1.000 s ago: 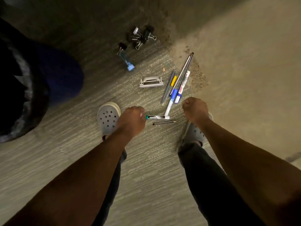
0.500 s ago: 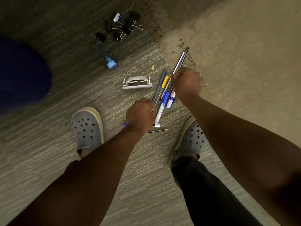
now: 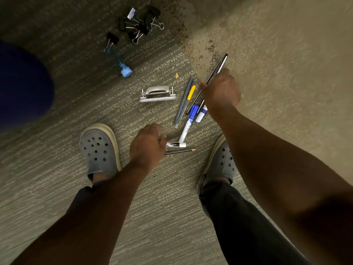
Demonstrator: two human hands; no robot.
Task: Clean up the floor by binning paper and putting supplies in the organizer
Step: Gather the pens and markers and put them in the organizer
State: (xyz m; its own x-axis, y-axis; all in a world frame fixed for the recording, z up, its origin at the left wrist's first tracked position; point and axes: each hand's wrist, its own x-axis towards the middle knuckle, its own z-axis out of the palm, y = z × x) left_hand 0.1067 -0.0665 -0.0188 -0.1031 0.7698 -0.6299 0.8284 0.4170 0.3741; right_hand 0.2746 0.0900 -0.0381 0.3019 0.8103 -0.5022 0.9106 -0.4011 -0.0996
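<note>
Supplies lie scattered on the carpet. My right hand (image 3: 221, 90) grips a pair of long dark thin sticks (image 3: 219, 66) that slant up to the right. Below it lie a grey pen (image 3: 183, 103), a yellow-capped pen (image 3: 191, 92), a blue-capped white marker (image 3: 188, 123) and a short white-and-blue marker (image 3: 201, 113). My left hand (image 3: 147, 144) is lower, its fingers curled at the left end of a white marker (image 3: 176, 144), which it hides. A pencil (image 3: 181, 151) lies just under that marker. A grey hole punch (image 3: 158, 94) sits left of the pens.
Several black binder clips (image 3: 141, 23) lie at the top, with one more clip (image 3: 112, 38) and a clear tube with a light-blue cap (image 3: 123, 64) below them. A dark blue object (image 3: 23, 83) fills the left edge. My feet in grey clogs (image 3: 99, 148) flank the markers.
My right hand moved up from the near markers to the long dark sticks and closed on them. My left hand stayed at the white marker's end. The view shifted, pushing the dark bin out.
</note>
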